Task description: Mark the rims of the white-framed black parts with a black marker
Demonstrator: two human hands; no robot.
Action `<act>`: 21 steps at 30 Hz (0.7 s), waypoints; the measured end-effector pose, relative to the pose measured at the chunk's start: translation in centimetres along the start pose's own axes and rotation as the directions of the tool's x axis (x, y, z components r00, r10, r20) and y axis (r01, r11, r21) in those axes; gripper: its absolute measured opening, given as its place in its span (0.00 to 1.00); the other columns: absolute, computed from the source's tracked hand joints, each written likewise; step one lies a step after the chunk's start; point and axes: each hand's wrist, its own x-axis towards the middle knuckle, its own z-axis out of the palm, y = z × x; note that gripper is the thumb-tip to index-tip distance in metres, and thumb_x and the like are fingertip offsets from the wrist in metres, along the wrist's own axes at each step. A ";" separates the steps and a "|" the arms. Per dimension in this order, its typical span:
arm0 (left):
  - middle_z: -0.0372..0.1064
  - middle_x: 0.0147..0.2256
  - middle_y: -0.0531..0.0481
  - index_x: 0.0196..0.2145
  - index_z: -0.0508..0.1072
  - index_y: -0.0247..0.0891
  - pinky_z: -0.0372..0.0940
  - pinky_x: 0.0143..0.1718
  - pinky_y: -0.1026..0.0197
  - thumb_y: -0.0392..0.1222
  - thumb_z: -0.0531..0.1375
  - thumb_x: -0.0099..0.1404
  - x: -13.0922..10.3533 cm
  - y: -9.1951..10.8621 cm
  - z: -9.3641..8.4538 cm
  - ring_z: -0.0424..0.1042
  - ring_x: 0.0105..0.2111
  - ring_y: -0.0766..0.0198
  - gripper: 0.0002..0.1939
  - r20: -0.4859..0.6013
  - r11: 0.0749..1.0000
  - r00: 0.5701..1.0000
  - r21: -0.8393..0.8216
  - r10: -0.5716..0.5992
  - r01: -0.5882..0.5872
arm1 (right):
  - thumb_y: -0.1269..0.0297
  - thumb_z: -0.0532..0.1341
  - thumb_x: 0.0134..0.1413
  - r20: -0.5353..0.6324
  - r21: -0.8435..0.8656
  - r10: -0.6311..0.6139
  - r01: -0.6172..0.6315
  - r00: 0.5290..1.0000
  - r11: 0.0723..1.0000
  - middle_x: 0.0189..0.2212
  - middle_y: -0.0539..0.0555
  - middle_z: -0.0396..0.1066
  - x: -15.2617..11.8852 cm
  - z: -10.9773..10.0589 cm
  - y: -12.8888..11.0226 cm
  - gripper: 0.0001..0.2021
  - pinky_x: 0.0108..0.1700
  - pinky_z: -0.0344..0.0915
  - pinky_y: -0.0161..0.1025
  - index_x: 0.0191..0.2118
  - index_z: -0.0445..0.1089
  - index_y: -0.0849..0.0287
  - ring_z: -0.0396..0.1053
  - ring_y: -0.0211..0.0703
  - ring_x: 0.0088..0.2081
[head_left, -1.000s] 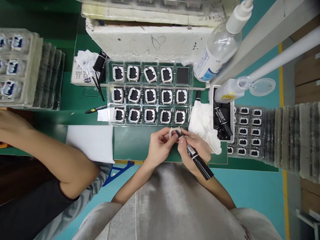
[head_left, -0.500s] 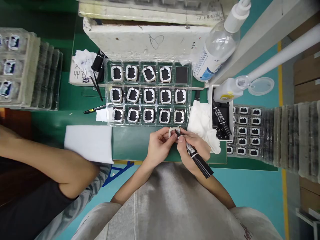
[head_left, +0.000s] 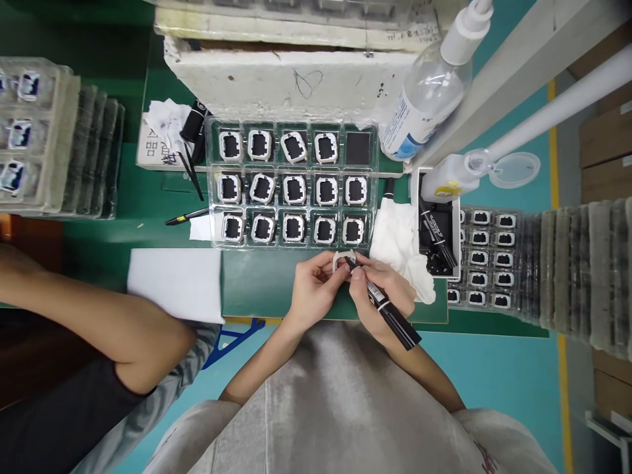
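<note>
My left hand (head_left: 315, 289) is closed on a small white square frame (head_left: 338, 261), pinching it at its left edge near the table's front. In my right hand (head_left: 382, 289) is a black marker pen (head_left: 395, 320), its tip touching or very close to the inside of the frame. Fingers of both hands hide part of the frame. Just beyond them lies a clear plastic tray (head_left: 276, 249) with similar white frames in its compartments, each showing a black middle. The back right compartment holds only a dark square pad (head_left: 358, 148).
A white cloth (head_left: 395, 237) lies right of the tray, beside a small box (head_left: 457, 263) of markers. Pump bottle (head_left: 419, 99) stands behind. Left are a white sheet (head_left: 172, 283), a pen (head_left: 186, 216), tray stacks (head_left: 93, 151) and a co-worker's arm (head_left: 99, 316).
Both hands hold nearly the same pose; the marker has shifted only very slightly. The co-worker's arm at the left has moved a little.
</note>
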 end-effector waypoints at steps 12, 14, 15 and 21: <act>0.82 0.34 0.43 0.41 0.85 0.33 0.80 0.34 0.58 0.55 0.77 0.66 0.0 0.2 -1.1 0.82 0.29 0.57 0.21 0.054 0.988 0.988 -0.060 -0.142 0.145 | 0.77 0.66 0.75 0.002 0.090 -0.029 0.028 1.000 0.996 0.37 0.51 0.77 0.2 -0.3 -0.3 0.09 0.51 0.89 0.50 0.50 0.73 0.54 0.83 0.52 0.42; 0.82 0.34 0.44 0.43 0.86 0.33 0.80 0.34 0.60 0.53 0.77 0.67 0.1 -0.1 -1.4 0.82 0.28 0.57 0.19 0.079 0.980 0.985 -0.111 -0.155 0.163 | 0.76 0.66 0.75 0.021 0.118 -0.028 0.025 0.999 0.993 0.36 0.49 0.75 0.2 -0.2 -0.2 0.09 0.52 0.89 0.51 0.51 0.73 0.53 0.81 0.49 0.36; 0.83 0.34 0.44 0.43 0.86 0.34 0.80 0.33 0.60 0.52 0.77 0.67 0.1 -0.3 -1.6 0.83 0.28 0.57 0.18 0.089 0.977 0.983 -0.132 -0.158 0.169 | 0.77 0.66 0.74 0.029 0.131 -0.028 0.024 0.999 0.991 0.35 0.49 0.75 0.1 -0.2 -0.2 0.10 0.54 0.88 0.52 0.51 0.73 0.53 0.79 0.47 0.34; 0.82 0.32 0.44 0.42 0.85 0.33 0.81 0.31 0.58 0.53 0.78 0.65 0.1 -0.2 -1.6 0.82 0.26 0.56 0.20 0.056 0.973 0.983 -0.148 -0.173 0.180 | 0.78 0.66 0.74 0.035 0.134 -0.023 0.018 0.999 0.991 0.36 0.50 0.75 0.0 -0.2 -0.1 0.10 0.54 0.88 0.53 0.51 0.73 0.54 0.80 0.48 0.35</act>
